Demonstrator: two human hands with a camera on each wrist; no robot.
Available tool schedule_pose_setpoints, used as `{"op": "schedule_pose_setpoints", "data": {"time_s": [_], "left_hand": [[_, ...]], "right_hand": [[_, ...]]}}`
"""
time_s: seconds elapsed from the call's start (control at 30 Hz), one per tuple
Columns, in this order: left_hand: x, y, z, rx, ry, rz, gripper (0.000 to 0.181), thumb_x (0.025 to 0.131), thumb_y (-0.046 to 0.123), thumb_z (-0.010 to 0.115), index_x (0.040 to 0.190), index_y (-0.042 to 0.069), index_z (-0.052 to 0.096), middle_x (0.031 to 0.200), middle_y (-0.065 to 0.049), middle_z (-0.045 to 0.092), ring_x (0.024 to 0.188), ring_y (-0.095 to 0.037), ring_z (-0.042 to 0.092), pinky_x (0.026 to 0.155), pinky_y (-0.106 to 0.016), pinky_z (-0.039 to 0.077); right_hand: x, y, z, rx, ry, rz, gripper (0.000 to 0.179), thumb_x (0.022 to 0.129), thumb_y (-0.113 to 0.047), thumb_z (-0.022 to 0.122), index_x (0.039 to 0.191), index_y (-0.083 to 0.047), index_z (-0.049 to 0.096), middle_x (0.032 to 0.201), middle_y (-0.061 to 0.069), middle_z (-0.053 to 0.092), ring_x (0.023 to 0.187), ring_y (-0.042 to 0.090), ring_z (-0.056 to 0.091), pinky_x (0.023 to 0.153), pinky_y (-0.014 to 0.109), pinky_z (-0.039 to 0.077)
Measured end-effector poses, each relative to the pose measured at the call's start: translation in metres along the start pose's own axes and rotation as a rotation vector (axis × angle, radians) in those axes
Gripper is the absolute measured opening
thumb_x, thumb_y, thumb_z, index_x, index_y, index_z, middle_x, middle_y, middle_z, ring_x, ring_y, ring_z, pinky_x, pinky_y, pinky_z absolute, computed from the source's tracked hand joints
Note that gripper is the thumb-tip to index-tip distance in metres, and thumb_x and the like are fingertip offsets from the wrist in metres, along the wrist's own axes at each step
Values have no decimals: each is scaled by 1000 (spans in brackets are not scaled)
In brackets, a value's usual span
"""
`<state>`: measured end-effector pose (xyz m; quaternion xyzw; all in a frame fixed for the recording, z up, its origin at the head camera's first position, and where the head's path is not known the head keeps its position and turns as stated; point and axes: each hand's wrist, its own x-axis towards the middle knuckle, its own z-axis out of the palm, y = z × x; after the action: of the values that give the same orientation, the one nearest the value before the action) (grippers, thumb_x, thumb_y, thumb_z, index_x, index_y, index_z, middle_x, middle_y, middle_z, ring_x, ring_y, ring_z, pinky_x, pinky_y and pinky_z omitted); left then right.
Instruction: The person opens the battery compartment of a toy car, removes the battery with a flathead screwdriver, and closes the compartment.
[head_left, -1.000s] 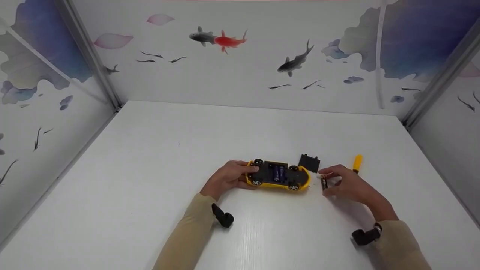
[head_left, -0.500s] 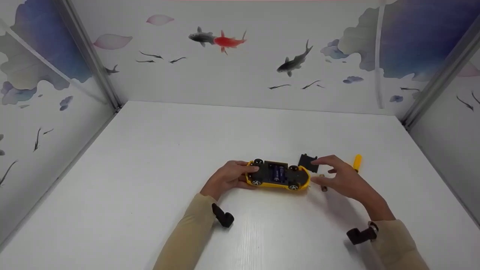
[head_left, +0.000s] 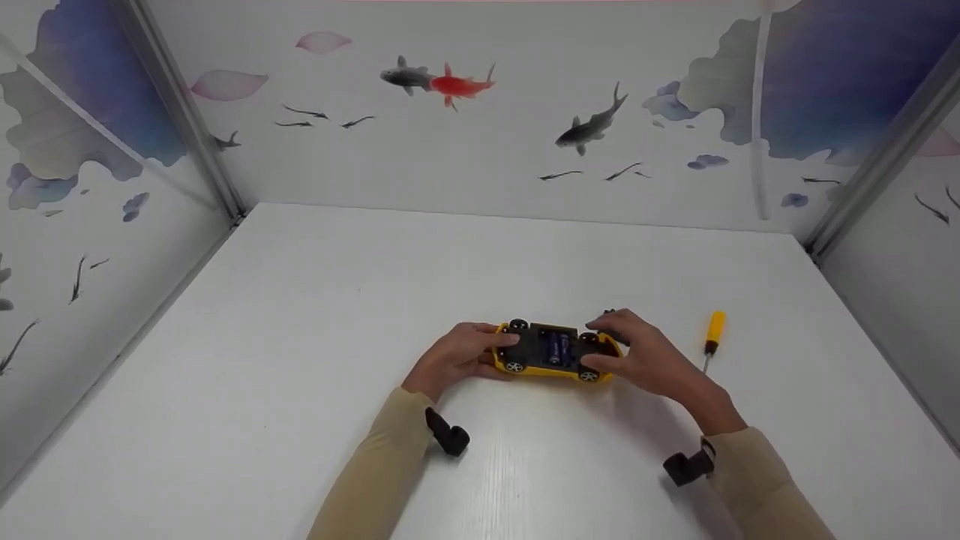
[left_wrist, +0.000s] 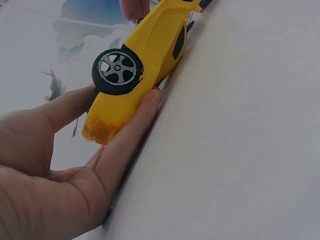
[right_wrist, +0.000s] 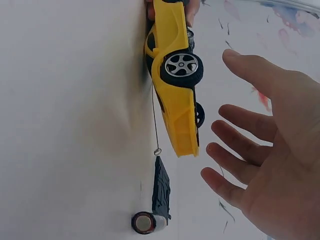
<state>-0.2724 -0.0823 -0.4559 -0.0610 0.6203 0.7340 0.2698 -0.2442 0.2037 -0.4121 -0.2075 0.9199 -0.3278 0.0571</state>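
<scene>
A yellow toy car (head_left: 540,371) lies upside down, its black underside facing up. In the open battery compartment sit blue batteries (head_left: 559,349). My left hand (head_left: 465,349) grips one end of the car, thumb on the underside and fingers beneath; the left wrist view shows this hold from the side. Over the other end hovers my right hand (head_left: 649,356), its fingers spread and, in the right wrist view, apart from the car. That view also shows a black battery cover (right_wrist: 161,190) and a loose battery (right_wrist: 144,222) beyond the car; the right hand mostly hides both in the head view.
A screwdriver (head_left: 715,330) with a yellow handle lies to the right of the right hand. Near the car a thin wire (right_wrist: 154,120) ends in a small loop. The white table (head_left: 360,292) meets printed walls at the back and sides.
My right hand has let go of the loose battery on the table and moved left over the car's near end. The left hand and the car stay in place.
</scene>
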Motion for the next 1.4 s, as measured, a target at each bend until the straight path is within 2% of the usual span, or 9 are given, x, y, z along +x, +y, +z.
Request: {"op": "schedule_pose_setpoints", "data": {"time_s": [0.27, 0.43, 0.63, 0.73, 0.9, 1.03, 1.4], "left_hand": [[0, 0, 0, 3, 13, -11, 58, 91, 16, 74, 140, -1, 50, 130, -22, 63, 113, -34, 69, 88, -44, 61], [0, 1, 0, 15, 18, -16, 59, 91, 17, 75, 141, -2, 50, 131, -22, 62, 113, -34, 69, 88, -43, 61], [0, 0, -1, 43, 39, -22, 65, 90, 18, 76, 145, -2, 45, 134, -22, 60, 115, -30, 67, 87, -41, 62], [0, 0, 0, 34, 29, -23, 64, 91, 17, 75, 144, -2, 46, 133, -22, 60, 115, -31, 68, 87, -42, 61], [0, 1, 0, 25, 12, -14, 59, 91, 18, 75, 141, -3, 50, 131, -23, 62, 114, -33, 68, 88, -42, 61], [1, 0, -1, 40, 23, -15, 62, 90, 19, 76, 142, -2, 49, 132, -22, 61, 114, -31, 68, 87, -41, 62], [2, 0, 0, 19, 7, -3, 59, 92, 18, 74, 142, -3, 50, 129, -23, 64, 110, -33, 70, 86, -45, 62]], "right_hand": [[12, -12, 13, 3, -8, -12, 58, 90, -38, 75, 137, -9, 59, 137, 14, 55, 118, 31, 55, 100, 52, 52], [17, -17, 19, -22, -12, -23, 52, 89, -35, 77, 132, -10, 63, 131, 14, 55, 116, 29, 54, 97, 49, 54], [23, -21, 25, -69, -19, -10, 52, 88, -36, 78, 130, -9, 65, 126, 13, 55, 115, 28, 51, 97, 48, 53], [25, -23, 28, -78, -26, -1, 52, 87, -37, 78, 130, -9, 66, 126, 12, 55, 115, 28, 50, 97, 49, 52], [28, -25, 28, -81, -33, 21, 53, 87, -38, 78, 129, -7, 66, 124, 12, 56, 115, 30, 50, 98, 49, 51], [29, -24, 28, -70, -48, 39, 53, 88, -39, 77, 129, -7, 66, 124, 14, 55, 114, 30, 50, 97, 49, 51], [35, -21, 26, -56, -83, 35, 48, 91, -38, 74, 127, -7, 67, 123, 14, 56, 112, 28, 52, 98, 48, 50]]}}
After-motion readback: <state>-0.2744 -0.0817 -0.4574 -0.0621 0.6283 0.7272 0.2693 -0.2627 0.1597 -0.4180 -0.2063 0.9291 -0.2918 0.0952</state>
